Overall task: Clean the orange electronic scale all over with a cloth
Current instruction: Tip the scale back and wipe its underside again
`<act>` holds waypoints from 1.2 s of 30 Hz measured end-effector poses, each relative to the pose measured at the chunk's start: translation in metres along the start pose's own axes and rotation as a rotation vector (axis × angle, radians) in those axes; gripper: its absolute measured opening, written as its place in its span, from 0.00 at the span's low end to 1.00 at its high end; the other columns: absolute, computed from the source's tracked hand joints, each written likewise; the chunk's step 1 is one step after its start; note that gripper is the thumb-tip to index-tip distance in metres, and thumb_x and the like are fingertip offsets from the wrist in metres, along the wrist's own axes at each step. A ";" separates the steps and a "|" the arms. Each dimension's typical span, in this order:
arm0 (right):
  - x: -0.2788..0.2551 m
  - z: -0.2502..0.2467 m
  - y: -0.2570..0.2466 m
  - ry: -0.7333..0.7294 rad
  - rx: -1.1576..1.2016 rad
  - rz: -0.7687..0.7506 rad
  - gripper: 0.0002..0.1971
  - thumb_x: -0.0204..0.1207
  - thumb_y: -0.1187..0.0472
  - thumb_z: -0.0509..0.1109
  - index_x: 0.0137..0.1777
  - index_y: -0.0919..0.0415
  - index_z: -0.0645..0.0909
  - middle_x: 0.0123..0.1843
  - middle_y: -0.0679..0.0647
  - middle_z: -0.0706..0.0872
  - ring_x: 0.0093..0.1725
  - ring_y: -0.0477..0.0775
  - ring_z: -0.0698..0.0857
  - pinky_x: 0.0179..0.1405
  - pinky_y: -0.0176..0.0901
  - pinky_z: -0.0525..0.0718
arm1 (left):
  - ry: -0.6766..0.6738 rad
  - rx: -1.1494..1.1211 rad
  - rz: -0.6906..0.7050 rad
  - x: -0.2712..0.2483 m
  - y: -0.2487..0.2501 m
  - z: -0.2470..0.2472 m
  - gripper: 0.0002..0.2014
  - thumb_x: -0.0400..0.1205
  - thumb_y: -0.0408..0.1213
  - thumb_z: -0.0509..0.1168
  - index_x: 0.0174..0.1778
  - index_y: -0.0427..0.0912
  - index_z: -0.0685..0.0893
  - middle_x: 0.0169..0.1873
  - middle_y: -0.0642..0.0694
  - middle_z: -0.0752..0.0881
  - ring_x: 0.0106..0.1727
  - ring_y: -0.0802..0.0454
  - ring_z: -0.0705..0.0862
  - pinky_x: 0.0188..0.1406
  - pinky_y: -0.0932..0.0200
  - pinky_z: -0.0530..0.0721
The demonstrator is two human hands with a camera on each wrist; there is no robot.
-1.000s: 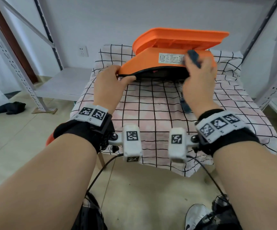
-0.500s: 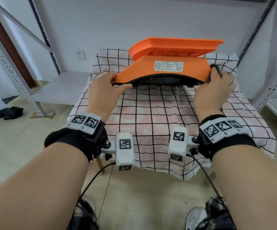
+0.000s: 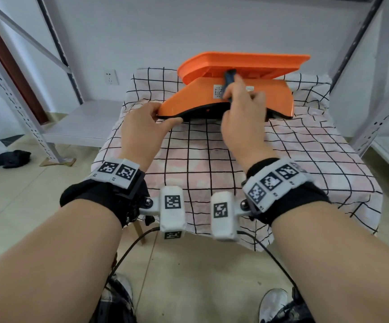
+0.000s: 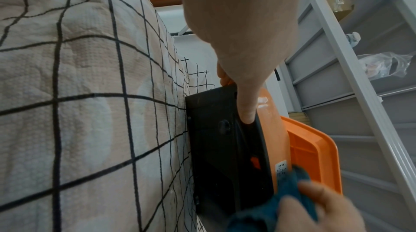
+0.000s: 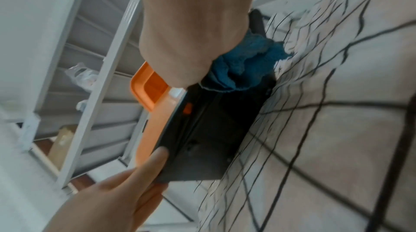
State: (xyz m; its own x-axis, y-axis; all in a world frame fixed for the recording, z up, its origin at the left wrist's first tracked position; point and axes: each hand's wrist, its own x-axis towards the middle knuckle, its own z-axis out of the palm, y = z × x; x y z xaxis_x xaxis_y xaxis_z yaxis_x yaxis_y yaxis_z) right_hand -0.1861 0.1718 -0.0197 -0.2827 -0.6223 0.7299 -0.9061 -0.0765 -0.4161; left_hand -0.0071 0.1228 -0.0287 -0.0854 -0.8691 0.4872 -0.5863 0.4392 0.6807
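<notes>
Up in the upper middle of the head view, the orange electronic scale (image 3: 233,96) stands tipped on the checked tablecloth (image 3: 212,159), its near edge raised so that the black underside (image 4: 220,147) faces the person; its orange weighing tray (image 3: 247,64) juts out above the body, toward the top of the frame. At the scale's lower left corner the left hand (image 3: 142,129) grips the edge, thumb under the black base and fingers over the orange shell; in the left wrist view the thumb (image 4: 247,111) presses into the seam between black and orange. To the right of it, over the middle of the scale, the right hand (image 3: 242,117) is closed round a dark blue cloth (image 3: 229,82); the cloth's end sticks up past the fingers and touches the gap where the tray meets the body, just beside the white label (image 3: 218,92), which the hand partly covers; in the right wrist view the cloth (image 5: 243,68) bunches out below the palm against the black underside, near a small orange tab (image 5: 188,108). Both hands thus sit on the scale's near side, the left at its corner, the right toward its centre, apart from each other. Grey metal shelving (image 3: 375,89) stands at the right edge of the head view, and a wall socket (image 3: 111,76) shows at centre left; a dark bundle (image 3: 9,158) lies on the floor at far left.
</notes>
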 end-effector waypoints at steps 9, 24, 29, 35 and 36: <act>-0.003 0.010 -0.018 -0.298 0.175 -0.207 0.22 0.72 0.65 0.49 0.63 0.57 0.75 0.51 0.51 0.79 0.50 0.47 0.69 0.56 0.36 0.70 | -0.026 0.021 0.011 -0.002 -0.006 -0.001 0.21 0.72 0.54 0.73 0.55 0.45 0.85 0.42 0.53 0.85 0.46 0.54 0.83 0.44 0.60 0.77; 0.007 -0.043 0.067 0.144 0.097 0.574 0.18 0.74 0.74 0.54 0.63 0.65 0.72 0.46 0.52 0.76 0.63 0.60 0.73 0.43 0.32 0.61 | -0.045 -0.013 0.008 -0.002 -0.002 -0.001 0.20 0.71 0.56 0.72 0.49 0.46 0.85 0.40 0.49 0.87 0.44 0.50 0.83 0.45 0.54 0.80; 0.009 -0.038 0.046 0.147 0.101 0.445 0.24 0.73 0.74 0.57 0.70 0.61 0.69 0.61 0.61 0.74 0.55 0.55 0.69 0.43 0.31 0.59 | -0.039 -0.030 -0.006 -0.001 -0.002 0.000 0.20 0.71 0.56 0.72 0.51 0.46 0.85 0.41 0.50 0.86 0.45 0.52 0.83 0.43 0.59 0.78; -0.010 -0.010 0.005 -0.224 0.020 -0.043 0.29 0.75 0.76 0.57 0.73 0.52 0.67 0.76 0.53 0.68 0.52 0.51 0.67 0.57 0.48 0.74 | -0.011 -0.044 -0.017 -0.001 -0.002 0.000 0.20 0.71 0.55 0.73 0.53 0.46 0.86 0.43 0.50 0.87 0.47 0.52 0.84 0.49 0.53 0.81; -0.009 -0.011 0.009 -0.220 0.001 -0.073 0.29 0.75 0.76 0.56 0.73 0.51 0.68 0.78 0.52 0.67 0.54 0.54 0.69 0.56 0.50 0.76 | -0.010 -0.040 -0.018 -0.001 -0.002 0.000 0.20 0.71 0.55 0.73 0.54 0.46 0.85 0.44 0.50 0.87 0.48 0.52 0.84 0.50 0.53 0.81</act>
State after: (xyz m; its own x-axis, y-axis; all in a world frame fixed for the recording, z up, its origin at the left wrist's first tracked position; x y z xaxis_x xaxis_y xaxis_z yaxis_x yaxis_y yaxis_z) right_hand -0.1951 0.1851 -0.0239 -0.1405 -0.7698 0.6226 -0.9213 -0.1285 -0.3669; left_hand -0.0053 0.1227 -0.0304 -0.0831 -0.8790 0.4695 -0.5554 0.4320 0.7105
